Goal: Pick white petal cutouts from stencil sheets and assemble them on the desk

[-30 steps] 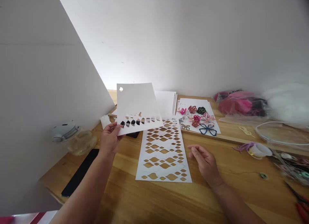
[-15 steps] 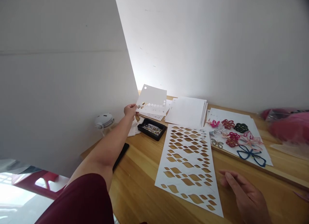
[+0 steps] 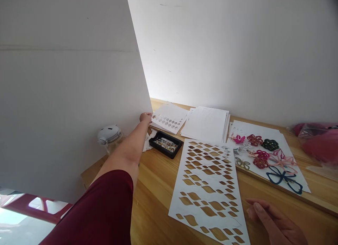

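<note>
My left hand (image 3: 146, 117) reaches far out and pinches the left edge of a white paper sheet (image 3: 173, 111) with rows of small cut-out holes. That sheet lies low over other papers at the back of the wooden table. Near the table's front right, my right hand (image 3: 277, 222) is loosely curled with its fingers slightly apart, and nothing shows in it. Left of this hand lies a large white sheet (image 3: 204, 187) with many leaf-shaped cut-outs, the wood showing through them.
A black tray (image 3: 173, 155) of small beads stands below my left arm. Behind it are a stack of white paper (image 3: 206, 123) and a white rounded device (image 3: 108, 134). Colourful flower and butterfly shapes (image 3: 270, 144) lie on paper at right, near a red plastic-wrapped bundle (image 3: 320, 144).
My left hand has lowered the hole-punched sheet from a raised, tilted position down onto the papers at the back. My right hand keeps its pose; the view has shifted slightly.
</note>
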Demonstrator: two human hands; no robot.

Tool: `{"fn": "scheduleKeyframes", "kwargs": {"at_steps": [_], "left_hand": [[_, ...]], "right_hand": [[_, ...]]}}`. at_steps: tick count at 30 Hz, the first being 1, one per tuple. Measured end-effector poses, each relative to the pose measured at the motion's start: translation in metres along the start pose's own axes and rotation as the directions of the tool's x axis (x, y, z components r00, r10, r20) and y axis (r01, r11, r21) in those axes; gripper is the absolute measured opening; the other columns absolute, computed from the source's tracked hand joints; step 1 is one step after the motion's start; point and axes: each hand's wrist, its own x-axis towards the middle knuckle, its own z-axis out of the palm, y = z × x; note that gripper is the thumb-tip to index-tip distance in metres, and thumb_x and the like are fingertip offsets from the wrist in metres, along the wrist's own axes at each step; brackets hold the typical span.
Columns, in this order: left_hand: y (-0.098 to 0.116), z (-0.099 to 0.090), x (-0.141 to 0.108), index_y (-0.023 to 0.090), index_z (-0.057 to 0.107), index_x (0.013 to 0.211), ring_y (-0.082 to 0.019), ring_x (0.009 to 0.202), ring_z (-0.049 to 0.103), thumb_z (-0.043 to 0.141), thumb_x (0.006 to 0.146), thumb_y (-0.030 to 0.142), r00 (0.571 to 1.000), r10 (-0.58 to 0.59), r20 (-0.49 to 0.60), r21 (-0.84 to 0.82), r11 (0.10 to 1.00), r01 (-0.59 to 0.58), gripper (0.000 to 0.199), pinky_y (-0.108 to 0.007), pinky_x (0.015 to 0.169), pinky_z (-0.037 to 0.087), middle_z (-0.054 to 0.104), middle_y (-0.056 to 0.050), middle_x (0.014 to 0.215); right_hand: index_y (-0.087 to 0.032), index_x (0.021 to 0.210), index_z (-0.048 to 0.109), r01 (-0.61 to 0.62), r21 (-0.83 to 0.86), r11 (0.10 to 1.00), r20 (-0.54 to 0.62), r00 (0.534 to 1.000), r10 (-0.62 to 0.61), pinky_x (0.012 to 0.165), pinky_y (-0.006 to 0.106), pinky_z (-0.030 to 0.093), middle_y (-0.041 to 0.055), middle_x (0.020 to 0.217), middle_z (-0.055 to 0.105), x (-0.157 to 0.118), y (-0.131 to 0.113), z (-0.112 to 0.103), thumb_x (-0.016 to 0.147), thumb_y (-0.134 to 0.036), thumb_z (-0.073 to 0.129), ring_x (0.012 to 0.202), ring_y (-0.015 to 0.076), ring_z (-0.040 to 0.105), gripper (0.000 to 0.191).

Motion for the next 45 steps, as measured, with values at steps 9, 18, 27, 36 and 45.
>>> {"fn": "scheduleKeyframes", "kwargs": {"at_steps": [9,18,27,36,45], "left_hand": [[0.03,0.036,-0.051,0.02,0.069,0.111,-0.021,0.115,0.059,0.056,0.091,0.025,0.944,0.28,0.176,0.229,0.921,-0.316,0.024,-0.029,0.098,0.043,0.068,-0.008,0.119],[0.038,0.112,-0.117,0.019,0.066,0.083,-0.028,0.097,0.066,0.093,0.045,0.034,0.857,0.192,0.479,0.34,0.859,-0.383,0.048,-0.032,0.086,0.047,0.072,-0.008,0.087],[0.037,0.11,-0.115,0.019,0.062,0.074,-0.026,0.079,0.068,0.089,0.055,0.024,0.89,0.079,0.449,0.339,0.907,-0.251,0.033,-0.033,0.073,0.051,0.069,-0.007,0.073],[0.039,0.108,-0.113,0.019,0.065,0.08,-0.021,0.086,0.065,0.082,0.064,0.017,0.946,0.113,0.304,0.125,0.98,-0.157,0.024,-0.03,0.076,0.049,0.071,-0.007,0.092],[0.059,0.097,-0.11,0.018,0.065,0.094,-0.016,0.08,0.064,0.072,0.078,0.023,0.972,0.078,0.221,-0.183,0.982,-0.038,0.017,-0.026,0.066,0.049,0.069,-0.008,0.097]], "right_hand": [[-0.024,0.083,0.073,0.045,-0.043,0.998,0.011,0.999,-0.044,0.082,0.024,0.053,0.0033,0.08,0.071,-0.001,0.006,-0.001,0.083,-0.053,0.06,0.092,0.0241,0.068,0.031],[-0.022,0.088,0.073,0.076,0.016,0.997,0.01,0.997,-0.076,0.068,0.024,0.054,0.0018,0.066,0.065,-0.003,-0.009,0.004,0.083,-0.05,0.061,0.071,0.0204,0.065,0.03],[-0.022,0.088,0.072,0.076,0.044,0.996,0.048,0.996,-0.078,0.068,0.023,0.05,0.0009,0.067,0.062,-0.004,-0.008,0.005,0.085,-0.048,0.06,0.071,0.0192,0.062,0.029],[-0.021,0.091,0.073,0.068,0.059,0.996,0.07,0.995,-0.072,0.066,0.024,0.051,0.0016,0.066,0.061,-0.001,-0.004,0.004,0.085,-0.049,0.06,0.069,0.0192,0.061,0.031],[-0.021,0.084,0.072,0.106,0.105,0.989,0.064,0.992,-0.113,0.069,0.026,0.052,0.0024,0.066,0.06,-0.003,-0.014,0.007,0.087,-0.049,0.058,0.07,0.0197,0.061,0.031]]}}
